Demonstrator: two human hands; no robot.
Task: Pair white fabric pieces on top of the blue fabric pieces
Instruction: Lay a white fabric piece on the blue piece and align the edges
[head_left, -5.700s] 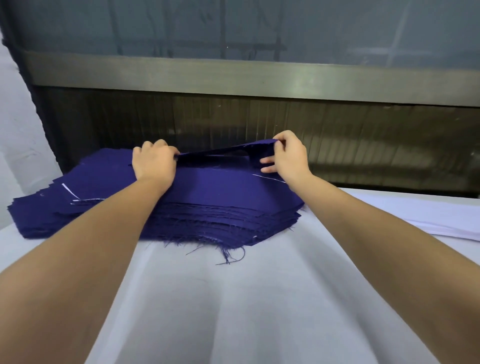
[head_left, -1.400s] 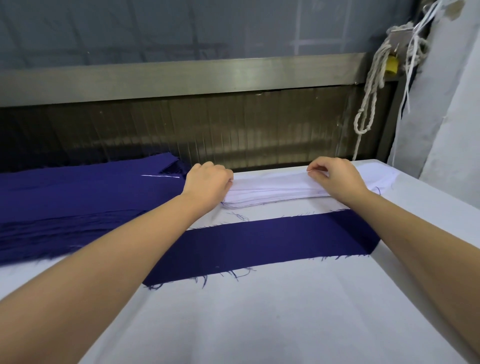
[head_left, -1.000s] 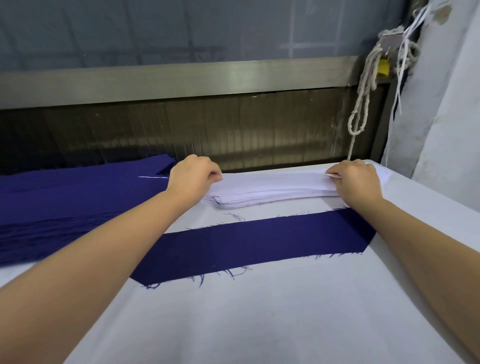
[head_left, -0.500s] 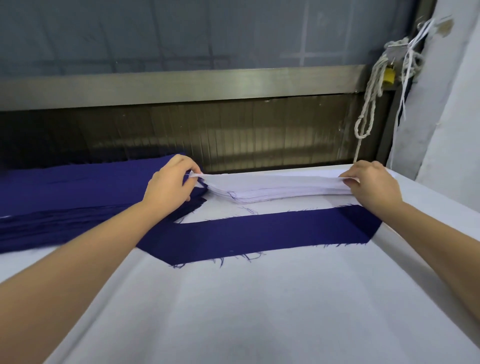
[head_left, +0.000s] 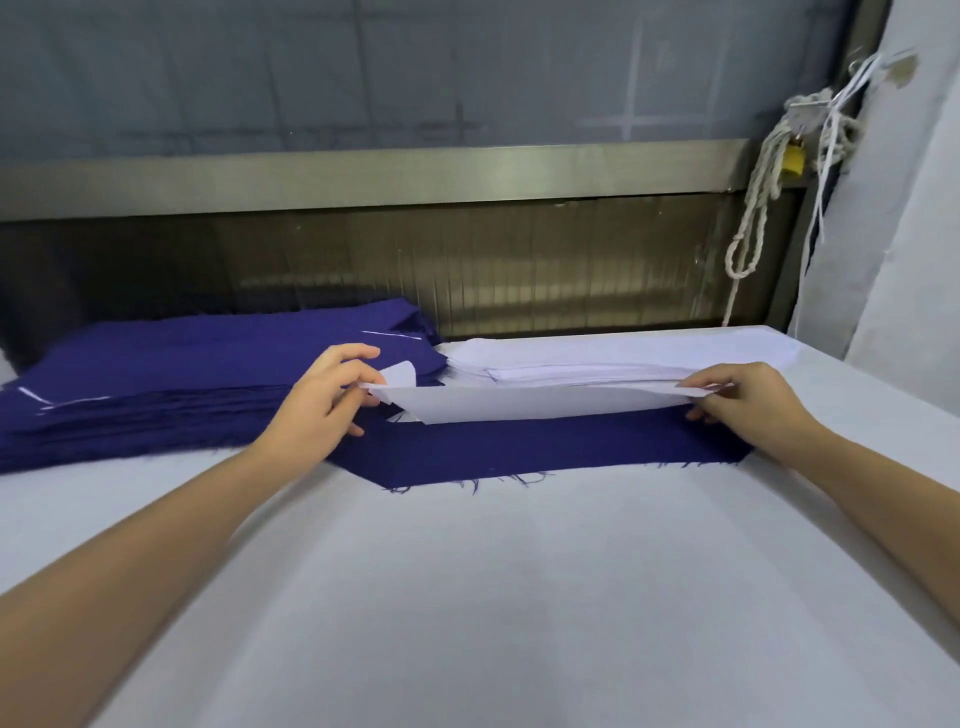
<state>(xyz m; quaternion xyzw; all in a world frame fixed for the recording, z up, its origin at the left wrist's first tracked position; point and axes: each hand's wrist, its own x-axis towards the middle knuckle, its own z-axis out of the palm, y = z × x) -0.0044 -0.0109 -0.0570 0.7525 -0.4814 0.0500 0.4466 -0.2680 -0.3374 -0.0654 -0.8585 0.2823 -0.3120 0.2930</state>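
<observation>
Both hands are out over the bench, well apart, each pinching one end of the same white piece (head_left: 530, 406). Left hand (head_left: 322, 400) has its thumb and fingers closed on the pointed left tip, right hand (head_left: 743, 400) nips the right end between thumb and forefinger. So the piece is stretched between them and lifted, sagging a little, its near edge hanging over the far edge of the blue strip.

Big white-covered table (head_left: 519, 597) fills most of what you'd see from where I'm standing. Out at about 10 o'clock on it sits a thick stack of blue pieces (head_left: 171, 374), frayed along the near side, with a few pale marks on top. At about 1 o'clock, right behind the lifted piece, is the stack of white pieces (head_left: 597, 358), butted up against the blue stack's right corner.

Single blue strip (head_left: 545, 451) lies flat at 12 o'clock, long and slanted at the ends, loose threads along its near edge. Its left end runs under the left hand.

Way back at 2 o'clock a looped white rope (head_left: 753, 218) hangs beside the wall, with something small and yellow (head_left: 793, 158) near its top, can't tell what it is.
</observation>
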